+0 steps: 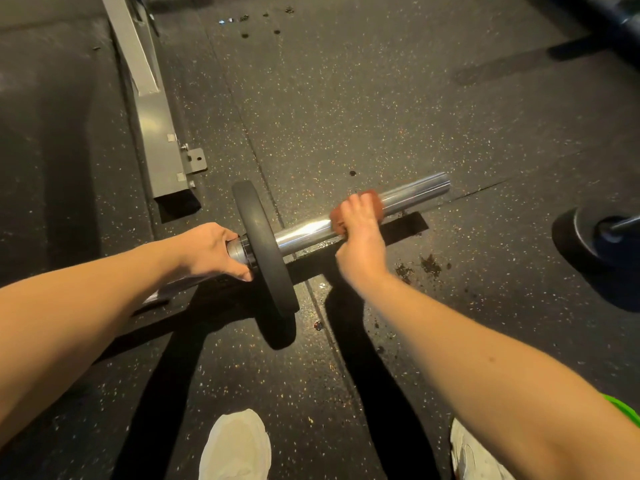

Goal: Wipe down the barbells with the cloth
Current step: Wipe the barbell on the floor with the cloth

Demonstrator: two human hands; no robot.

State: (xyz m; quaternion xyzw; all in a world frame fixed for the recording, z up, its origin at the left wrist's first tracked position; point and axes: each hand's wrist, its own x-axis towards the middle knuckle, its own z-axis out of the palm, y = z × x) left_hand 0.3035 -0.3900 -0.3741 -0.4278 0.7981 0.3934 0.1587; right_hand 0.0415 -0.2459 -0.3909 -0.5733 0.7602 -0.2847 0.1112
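A barbell lies across the middle of the rubber floor, its chrome sleeve [412, 192] pointing up to the right and a black weight plate [263, 251] mounted on it. My left hand [211, 251] grips the bar just left of the plate. My right hand [360, 237] holds a reddish-brown cloth [375, 202] wrapped round the sleeve, roughly midway between the plate and the sleeve's end. The hand and cloth are blurred. The bar to the left of my left hand is hidden by my forearm.
A grey metal rack foot [162, 143] runs along the floor at the upper left. Another barbell's plate and end [595, 233] lie at the right edge. A dark piece of equipment [616, 15] sits top right. My white shoes [235, 448] stand below. Dark wet spots [429, 265] mark the floor.
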